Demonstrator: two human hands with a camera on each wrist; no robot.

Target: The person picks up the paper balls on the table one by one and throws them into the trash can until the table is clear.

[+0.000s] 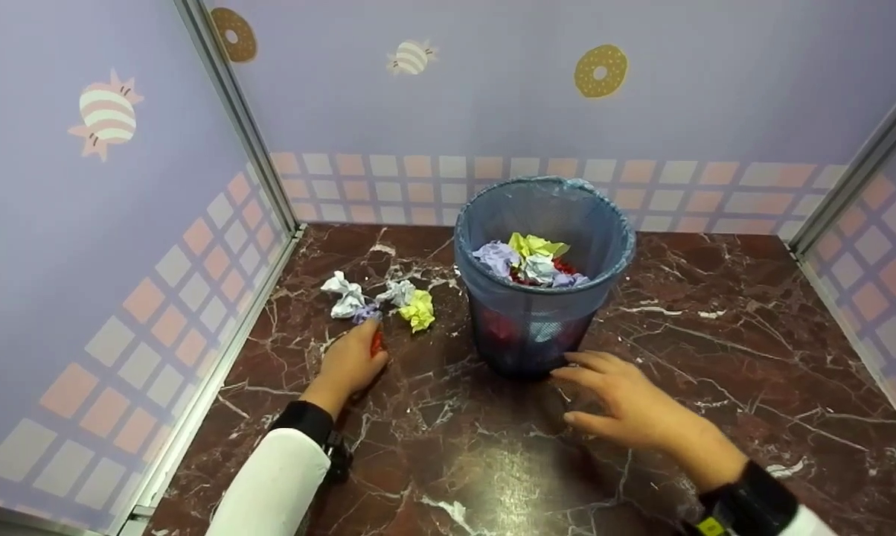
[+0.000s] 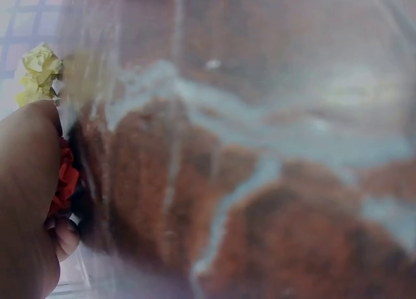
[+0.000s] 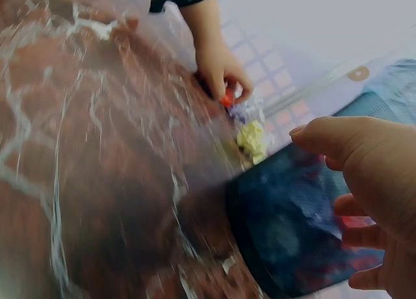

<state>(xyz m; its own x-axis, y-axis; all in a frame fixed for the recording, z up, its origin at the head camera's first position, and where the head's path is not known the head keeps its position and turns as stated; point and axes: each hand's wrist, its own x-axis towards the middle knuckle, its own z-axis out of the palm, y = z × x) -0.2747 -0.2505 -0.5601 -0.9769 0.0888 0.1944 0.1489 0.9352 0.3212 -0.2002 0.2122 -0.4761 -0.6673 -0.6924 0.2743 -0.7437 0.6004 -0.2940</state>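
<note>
My left hand (image 1: 347, 362) is down at the table, its fingers around a red crumpled paper ball (image 1: 377, 343). The same red paper shows between thumb and fingers in the left wrist view (image 2: 65, 181). Just beyond lie a purple paper ball (image 1: 365, 313), white paper balls (image 1: 349, 299) and a yellow paper ball (image 1: 418, 310). My right hand (image 1: 626, 402), fingers spread and holding nothing, is beside the lower front of a dark mesh wastebasket (image 1: 522, 320). Whether its fingertips touch the basket I cannot tell.
A bluish bag lines the wastebasket, folded over its rim. Inside lie several crumpled papers (image 1: 537, 269), yellow, white, purple and red. The dark red marbled tabletop (image 1: 716, 350) is bordered by lilac panels (image 1: 493, 89) at the back and both sides.
</note>
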